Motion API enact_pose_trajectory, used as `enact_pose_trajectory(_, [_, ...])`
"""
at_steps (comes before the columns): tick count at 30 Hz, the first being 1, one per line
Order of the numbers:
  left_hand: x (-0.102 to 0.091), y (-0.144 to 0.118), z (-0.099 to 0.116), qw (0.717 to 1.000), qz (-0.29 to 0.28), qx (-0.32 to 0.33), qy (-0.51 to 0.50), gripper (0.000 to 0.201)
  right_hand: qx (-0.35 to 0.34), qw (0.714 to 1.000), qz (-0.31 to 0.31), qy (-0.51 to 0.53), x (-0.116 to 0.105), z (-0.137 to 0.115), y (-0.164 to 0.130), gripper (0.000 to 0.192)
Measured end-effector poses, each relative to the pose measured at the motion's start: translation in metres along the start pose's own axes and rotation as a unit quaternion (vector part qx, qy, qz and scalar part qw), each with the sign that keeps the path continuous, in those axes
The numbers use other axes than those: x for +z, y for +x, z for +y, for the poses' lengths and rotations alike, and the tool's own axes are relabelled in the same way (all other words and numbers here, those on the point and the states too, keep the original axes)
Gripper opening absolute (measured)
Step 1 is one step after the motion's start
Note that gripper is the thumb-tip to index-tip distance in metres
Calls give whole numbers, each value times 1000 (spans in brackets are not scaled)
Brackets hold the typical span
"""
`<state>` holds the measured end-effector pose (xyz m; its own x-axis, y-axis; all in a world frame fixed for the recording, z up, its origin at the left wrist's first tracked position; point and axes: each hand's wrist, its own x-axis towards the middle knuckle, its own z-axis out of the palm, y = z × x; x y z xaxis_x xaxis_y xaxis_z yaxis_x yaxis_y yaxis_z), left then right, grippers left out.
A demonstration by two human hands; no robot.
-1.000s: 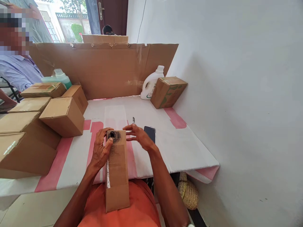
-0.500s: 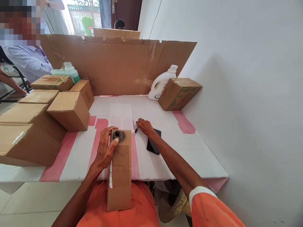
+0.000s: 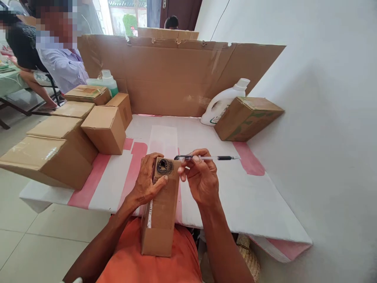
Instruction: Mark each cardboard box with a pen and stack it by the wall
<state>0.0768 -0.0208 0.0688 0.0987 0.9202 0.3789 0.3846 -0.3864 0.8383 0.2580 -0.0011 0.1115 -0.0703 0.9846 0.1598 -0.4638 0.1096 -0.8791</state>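
Observation:
A narrow cardboard box (image 3: 161, 212) leans between my lap and the table edge. Near its upper end is a dark hole (image 3: 163, 166) ringed with black scribbled lines. My left hand (image 3: 147, 182) grips the box's upper left side, its thumb lying on the face just below the hole. Just right of the box's top, my right hand (image 3: 203, 181) pinches a clear pen (image 3: 225, 158) with black ends. The pen lies level, its thin tip pointing right, away from the box.
Several closed cardboard boxes (image 3: 70, 151) stand on the left of the table. A cardboard panel (image 3: 176, 78) crosses the back. A white jug (image 3: 224, 102) and another box (image 3: 247, 120) sit at the right, near the wall. A person (image 3: 61, 67) sits beyond the boxes.
My right hand has picked the pen up from the table and brought it left, beside the box's top. My left thumb has shifted down off the hole. The view has turned left.

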Motion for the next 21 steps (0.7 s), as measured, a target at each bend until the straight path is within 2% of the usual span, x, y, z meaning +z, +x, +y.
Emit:
enact_pose_trajectory(2, [-1,-1,1,1000,3,-3,-4,47,8,999,-19,25,13,1,-12,23])
enact_pose_trajectory(5, [-3,0,1,1000,5,-9,-1,49,-4,999,-42,18,20,2,-16,23])
enact_pose_trajectory(9, [-4,1,-2,1000,8,-14,2,45,14,997,-76,-17,19,-3,-16,25])
enact_pose_trajectory(12, [-2,0,-6,1000,11,-12,-11,47,35,995,-72,-66,13,-6,-18,29])
enact_pose_trajectory(16, [-1,-1,-8,999,14,-19,-26,48,45,990,-34,-126,4,-15,-23,77])
enact_pose_trajectory(17, [-1,-1,-8,999,13,-22,-27,48,45,990,-32,-127,3,-19,-25,82])
enact_pose_trajectory(19, [-1,0,-6,999,8,-26,-27,48,42,992,-48,-110,2,-27,-29,72])
enact_pose_trajectory(21, [-1,0,-4,999,5,-27,-27,49,31,994,-72,-81,3,-37,-32,49])
